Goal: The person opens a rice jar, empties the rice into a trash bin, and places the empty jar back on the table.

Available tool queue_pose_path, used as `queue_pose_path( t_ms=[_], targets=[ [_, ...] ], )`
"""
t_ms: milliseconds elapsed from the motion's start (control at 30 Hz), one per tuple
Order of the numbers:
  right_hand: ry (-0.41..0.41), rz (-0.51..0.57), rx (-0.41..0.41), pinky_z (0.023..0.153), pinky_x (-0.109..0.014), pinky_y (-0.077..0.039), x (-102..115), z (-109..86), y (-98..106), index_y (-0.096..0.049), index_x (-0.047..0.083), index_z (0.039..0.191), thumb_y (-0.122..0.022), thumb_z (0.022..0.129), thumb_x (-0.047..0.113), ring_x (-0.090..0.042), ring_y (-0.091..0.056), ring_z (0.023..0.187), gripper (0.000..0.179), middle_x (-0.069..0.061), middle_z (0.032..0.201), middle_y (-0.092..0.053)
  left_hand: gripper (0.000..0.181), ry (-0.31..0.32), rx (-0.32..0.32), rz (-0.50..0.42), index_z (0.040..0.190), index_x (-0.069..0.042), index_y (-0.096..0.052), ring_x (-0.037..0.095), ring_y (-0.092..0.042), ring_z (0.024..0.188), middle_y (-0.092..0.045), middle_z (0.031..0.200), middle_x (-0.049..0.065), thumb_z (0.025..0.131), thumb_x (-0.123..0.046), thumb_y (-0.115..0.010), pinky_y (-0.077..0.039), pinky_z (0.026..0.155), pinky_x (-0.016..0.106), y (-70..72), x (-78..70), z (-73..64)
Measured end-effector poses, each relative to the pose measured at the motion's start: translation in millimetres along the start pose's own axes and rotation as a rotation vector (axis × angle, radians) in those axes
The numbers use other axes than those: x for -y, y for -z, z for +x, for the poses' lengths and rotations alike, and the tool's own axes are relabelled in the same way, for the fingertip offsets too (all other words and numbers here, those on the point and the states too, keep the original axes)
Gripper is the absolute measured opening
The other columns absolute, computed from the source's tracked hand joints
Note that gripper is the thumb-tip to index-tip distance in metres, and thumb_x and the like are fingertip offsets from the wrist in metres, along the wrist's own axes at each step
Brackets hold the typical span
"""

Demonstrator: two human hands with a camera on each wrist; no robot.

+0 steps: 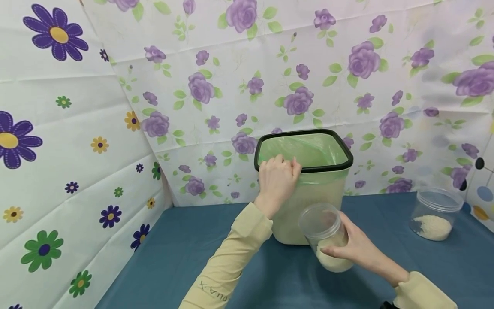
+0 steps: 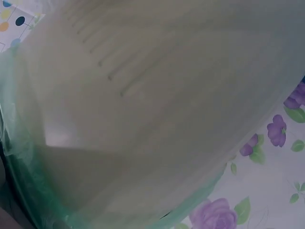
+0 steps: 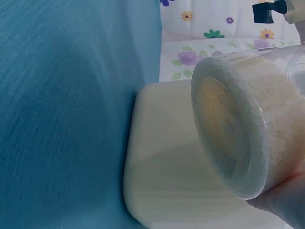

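My right hand (image 1: 359, 246) grips a clear plastic jar (image 1: 320, 227) partly filled with what looks like white rice. The jar is lidless and tilted, its mouth toward the upper left, in front of a pale bin (image 1: 316, 201). In the right wrist view, the base of the jar (image 3: 224, 129) faces the camera, with part of my right hand (image 3: 283, 202) below it. At the front left of the bin's black rim (image 1: 328, 167) is my left hand (image 1: 278, 182), its fingers curled. Whatever its palm holds is hidden. The bin's outer wall (image 2: 167, 109) fills most of the left wrist view.
A thin green bag (image 1: 305, 148) lines the bin and folds over its rim. To the right, a second clear jar (image 1: 436, 214) with white grains stands on the blue cloth (image 1: 386, 214). Flowered sheets (image 1: 216, 150) hang behind and on the left.
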State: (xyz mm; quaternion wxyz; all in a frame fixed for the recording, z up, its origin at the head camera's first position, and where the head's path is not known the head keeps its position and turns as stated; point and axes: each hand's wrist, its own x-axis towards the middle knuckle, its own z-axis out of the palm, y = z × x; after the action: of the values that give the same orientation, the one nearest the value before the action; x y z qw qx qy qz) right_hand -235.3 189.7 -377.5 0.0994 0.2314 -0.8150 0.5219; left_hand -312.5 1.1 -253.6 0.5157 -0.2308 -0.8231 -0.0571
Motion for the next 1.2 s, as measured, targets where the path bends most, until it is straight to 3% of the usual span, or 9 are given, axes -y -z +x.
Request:
queue_pose_path(
  t_ms=[200, 333, 467, 600, 700, 833, 1033, 1200],
  targets=[
    [0.025, -0.008, -0.003, 0.081, -0.051, -0.036, 3.3, 4.0, -2.7, -0.03, 0.016, 0.139, -0.076, 0.073, 0.018, -0.03, -0.043, 0.109, 0.081, -0.011, 0.125, -0.042, 0.041, 0.027, 0.051, -0.08, 0.054, -0.014, -0.057, 0.024, -0.045, 0.077, -0.055, 0.079, 0.005, 0.092, -0.023, -0.044, -0.034, 0.06, 0.032, 4.3, 0.6, -2.8],
    [0.029, -0.004, 0.001, 0.081, -0.051, -0.035, 5.4, 5.9, -3.6, -0.03, 0.015, 0.138, -0.076, 0.073, 0.018, -0.029, -0.044, 0.108, 0.08, -0.01, 0.124, -0.043, 0.026, 0.005, 0.038, -0.183, 0.077, -0.012, -0.064, 0.028, -0.038, 0.098, -0.051, 0.105, 0.011, 0.092, -0.02, -0.045, -0.029, 0.073, 0.041, 4.9, 4.9, -6.5],
    [0.032, -0.014, -0.002, 0.081, -0.051, -0.035, 7.4, 6.5, -2.6, -0.03, 0.015, 0.138, -0.076, 0.072, 0.018, -0.029, -0.044, 0.107, 0.08, -0.01, 0.123, -0.044, 0.017, -0.104, -0.054, -0.25, 0.095, -0.009, -0.062, 0.031, -0.032, 0.109, -0.041, 0.12, 0.016, 0.089, -0.018, -0.049, -0.025, 0.079, 0.045, 7.1, 11.0, -11.6],
    [0.042, -0.033, -0.009, 0.079, -0.051, -0.036, 8.3, 6.6, -0.6, -0.031, 0.014, 0.138, -0.077, 0.072, 0.018, -0.029, -0.045, 0.106, 0.08, -0.01, 0.121, -0.046, 0.018, -0.258, -0.157, -0.269, 0.096, -0.006, -0.059, 0.034, -0.034, 0.108, -0.038, 0.12, 0.018, 0.086, -0.018, -0.05, -0.028, 0.08, 0.046, 10.8, 15.3, -17.2],
    [0.056, -0.037, -0.005, 0.079, -0.051, -0.036, 8.4, 6.6, 0.2, -0.031, 0.013, 0.138, -0.076, 0.072, 0.017, -0.029, -0.045, 0.105, 0.08, -0.01, 0.121, -0.046, 0.018, -0.355, -0.185, -0.287, 0.097, -0.005, -0.057, 0.033, -0.037, 0.104, -0.04, 0.117, 0.018, 0.084, -0.017, -0.052, -0.03, 0.079, 0.044, 12.8, 16.7, -21.8],
    [0.068, -0.032, 0.004, 0.078, -0.05, -0.036, 9.7, 7.4, 0.3, -0.03, 0.011, 0.138, -0.076, 0.072, 0.016, -0.03, -0.046, 0.103, 0.08, -0.011, 0.12, -0.046, 0.022, -0.445, -0.162, -0.355, 0.099, -0.006, -0.056, 0.032, -0.04, 0.102, -0.042, 0.114, 0.017, 0.085, -0.021, -0.052, -0.032, 0.08, 0.043, 15.8, 16.8, -26.8],
    [0.076, -0.029, 0.013, 0.075, -0.049, -0.038, 13.7, 9.1, 1.6, -0.029, 0.009, 0.138, -0.076, 0.072, 0.016, -0.03, -0.048, 0.099, 0.082, -0.012, 0.118, -0.046, 0.037, -0.545, -0.107, -0.452, 0.103, -0.006, -0.055, 0.029, -0.042, 0.104, -0.042, 0.115, 0.016, 0.093, -0.035, -0.034, -0.033, 0.083, 0.04, 20.5, 13.9, -30.3],
    [0.085, -0.012, 0.029, 0.075, -0.048, -0.039, 15.9, 10.3, 2.6, -0.028, 0.011, 0.139, -0.076, 0.073, 0.016, -0.029, -0.048, 0.099, 0.081, -0.011, 0.118, -0.046, 0.045, -0.605, -0.046, -0.502, 0.108, -0.005, -0.054, 0.028, -0.042, 0.105, -0.043, 0.115, 0.015, 0.092, -0.041, -0.032, -0.033, 0.086, 0.038, 21.8, 10.7, -31.5]
  ],
)
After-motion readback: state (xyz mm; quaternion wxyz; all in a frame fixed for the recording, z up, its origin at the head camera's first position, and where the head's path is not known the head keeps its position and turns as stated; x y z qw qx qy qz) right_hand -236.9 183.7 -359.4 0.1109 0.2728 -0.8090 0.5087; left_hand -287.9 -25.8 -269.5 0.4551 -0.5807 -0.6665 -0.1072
